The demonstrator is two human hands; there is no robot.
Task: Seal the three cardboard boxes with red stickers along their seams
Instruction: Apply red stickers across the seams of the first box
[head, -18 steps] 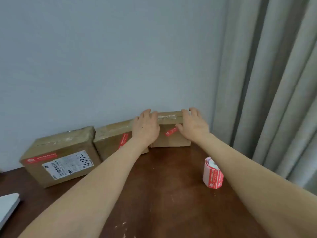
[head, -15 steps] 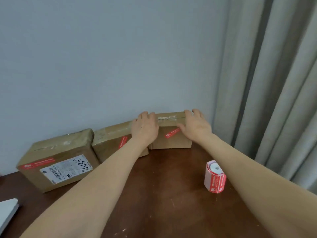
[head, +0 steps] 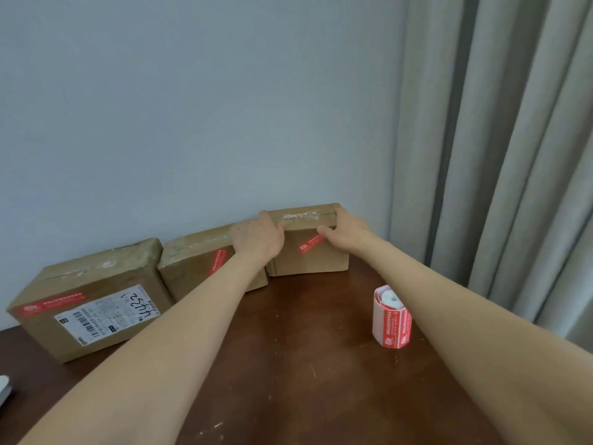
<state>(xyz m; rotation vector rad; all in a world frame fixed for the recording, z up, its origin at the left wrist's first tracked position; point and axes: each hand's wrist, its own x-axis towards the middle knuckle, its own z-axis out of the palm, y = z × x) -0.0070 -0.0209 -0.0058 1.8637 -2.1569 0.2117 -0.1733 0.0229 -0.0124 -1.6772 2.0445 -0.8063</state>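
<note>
Three cardboard boxes lean against the wall on a dark wooden table. The right box carries a red sticker on its front. My left hand grips its upper left edge, and my right hand grips its upper right corner with the thumb on the front face. The middle box shows a red sticker partly hidden by my left forearm. The left box bears a red sticker above a white shipping label. A roll of red stickers stands upright on the table to the right.
The table runs up to a pale wall at the back. Grey curtains hang at the right, close to the right box. A white object pokes in at the left edge.
Both hands have slid slightly outward on the right box, exposing more of its top and sticker. The view has shifted a little; the boxes and roll stay put.
</note>
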